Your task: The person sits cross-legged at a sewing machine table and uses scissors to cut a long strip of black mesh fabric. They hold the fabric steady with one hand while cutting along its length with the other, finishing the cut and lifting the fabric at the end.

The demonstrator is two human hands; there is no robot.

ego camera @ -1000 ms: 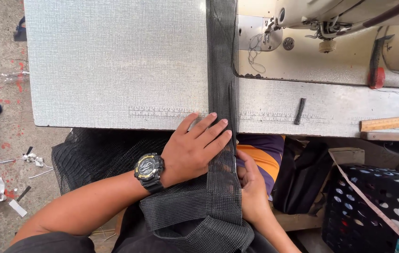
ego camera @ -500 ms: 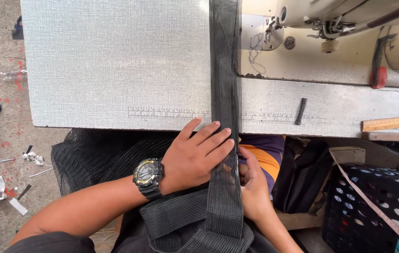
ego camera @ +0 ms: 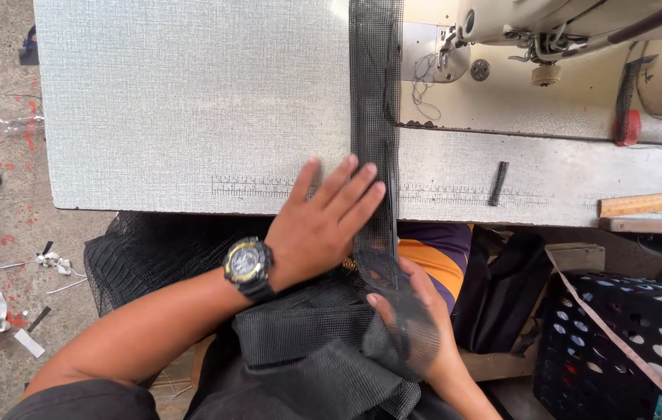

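Left hand now lifted with fingers spread over table edge, right hand pinching black mesh strip, strip running from lap to far sewing machine

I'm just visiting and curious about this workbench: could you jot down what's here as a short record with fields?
Setting: pale sewing table with a sewing machine at upper right
Material: black mesh strip running down over the table's front edge
Left hand: fingers spread, flat at the table edge beside the strip; wristwatch on the wrist
Right hand: below the table edge, under the mesh, holding it
Nearby: wooden ruler, black crate
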